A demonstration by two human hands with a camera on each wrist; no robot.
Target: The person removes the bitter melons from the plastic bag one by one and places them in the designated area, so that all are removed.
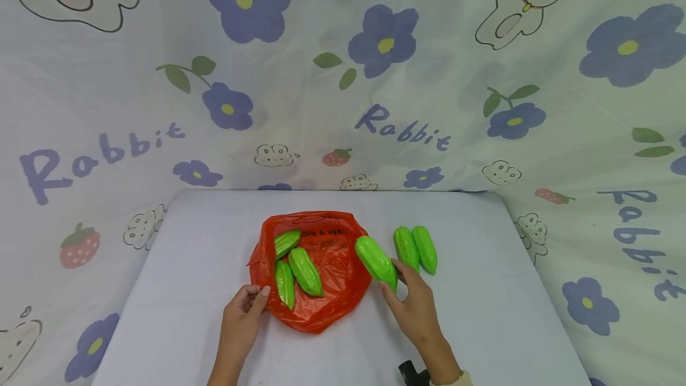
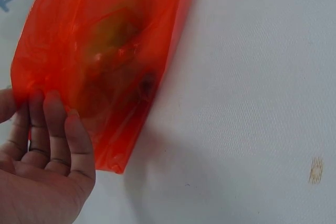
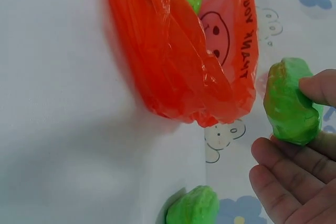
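Filling the red bag [image 1: 258, 264] looks half done from the head view: three gourds [image 1: 306, 273] inside, two gourds [image 1: 426, 249] on the table [image 1: 493, 326], another gourd [image 1: 374, 258] gripped in the right hand [image 1: 417, 308]. Left wrist: the left hand [image 2: 47, 169] pinches the bag's edge. Right wrist: the held gourd hangs beside the bag.

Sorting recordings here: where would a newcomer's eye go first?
First, the bright red plastic bag on the white table, three green gourds inside and the left hand pinching its left edge. Then the green gourd in the right hand near the bag's right rim; two more lie to its right.
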